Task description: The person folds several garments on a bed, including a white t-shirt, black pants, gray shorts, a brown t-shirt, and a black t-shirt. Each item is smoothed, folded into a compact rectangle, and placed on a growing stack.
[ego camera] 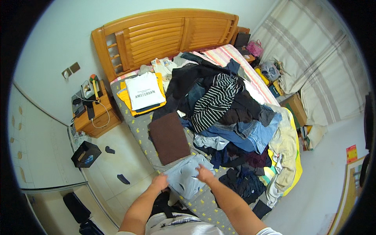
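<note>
A light grey-blue patterned garment [188, 174] lies spread at the near edge of the bed. My left hand [160, 181] grips its left edge. My right hand [204, 173] is at its right part, index finger extended; whether it pinches the cloth is unclear. Just beyond lies a folded dark brown cloth [169, 138]. Farther back is a stack of folded shirts, a white printed T-shirt [145, 91] on top of yellow and navy ones. A large heap of loose clothes fills the bed's middle, with a black-and-white striped top [216, 101] and blue denim [255, 132].
A wooden headboard [173, 32] closes the bed's far end. At left stands a wooden nightstand [97, 123] with a cable and small items. A black box [86, 154] and dark socks [123, 179] are on the tiled floor. Dark clothes [243, 185] lie at the bed's near right.
</note>
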`<state>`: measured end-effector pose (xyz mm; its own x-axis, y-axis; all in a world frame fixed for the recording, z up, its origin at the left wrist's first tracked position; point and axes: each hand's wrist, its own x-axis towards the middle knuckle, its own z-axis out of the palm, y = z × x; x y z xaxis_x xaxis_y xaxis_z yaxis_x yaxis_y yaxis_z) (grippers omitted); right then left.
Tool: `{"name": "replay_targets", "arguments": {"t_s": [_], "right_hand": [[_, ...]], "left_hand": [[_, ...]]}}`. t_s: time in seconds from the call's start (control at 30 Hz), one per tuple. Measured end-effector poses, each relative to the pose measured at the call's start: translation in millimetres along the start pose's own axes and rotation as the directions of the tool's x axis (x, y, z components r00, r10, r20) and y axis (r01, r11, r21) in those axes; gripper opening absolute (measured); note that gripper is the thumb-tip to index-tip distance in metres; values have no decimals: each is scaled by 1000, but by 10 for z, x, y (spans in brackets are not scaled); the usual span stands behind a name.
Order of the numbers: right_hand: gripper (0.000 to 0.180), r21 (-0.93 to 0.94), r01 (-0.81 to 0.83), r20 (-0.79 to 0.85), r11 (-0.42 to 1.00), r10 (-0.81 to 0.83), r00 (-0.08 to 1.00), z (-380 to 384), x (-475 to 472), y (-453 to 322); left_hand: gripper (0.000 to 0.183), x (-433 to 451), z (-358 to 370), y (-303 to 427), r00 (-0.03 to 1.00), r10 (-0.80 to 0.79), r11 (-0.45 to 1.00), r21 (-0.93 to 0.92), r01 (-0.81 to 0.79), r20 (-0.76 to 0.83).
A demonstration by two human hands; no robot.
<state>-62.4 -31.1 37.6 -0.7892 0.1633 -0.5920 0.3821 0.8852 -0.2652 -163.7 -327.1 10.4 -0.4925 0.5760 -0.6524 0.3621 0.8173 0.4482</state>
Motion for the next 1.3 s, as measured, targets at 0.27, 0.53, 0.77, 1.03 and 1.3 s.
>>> {"name": "replay_targets", "arguments": {"t_s": [0.27,0.53,0.77,1.03,1.3], "right_hand": [[48,444,-310,275,841,202,940,2260,-1932,557],[36,609,-672,272,422,684,677,2949,-3209,879],[38,824,-494,167,276,715,679,2746,-3055,381],[38,851,-423,151,312,626,765,2702,-3024,310],[30,870,-391,43,301,743,668,3408,-3693,1465]], "left_hand": [[37,-399,1426,-1014,976,-74,921,-362,145,204],[35,27,1034,-2419,979,205,968,149,-202,-3],[14,950,610,-1534,981,-184,839,-530,125,-59],[15,824,855,134,968,236,853,-458,-250,-87],[21,-372,1715,25,966,-188,818,-516,254,178]]}}
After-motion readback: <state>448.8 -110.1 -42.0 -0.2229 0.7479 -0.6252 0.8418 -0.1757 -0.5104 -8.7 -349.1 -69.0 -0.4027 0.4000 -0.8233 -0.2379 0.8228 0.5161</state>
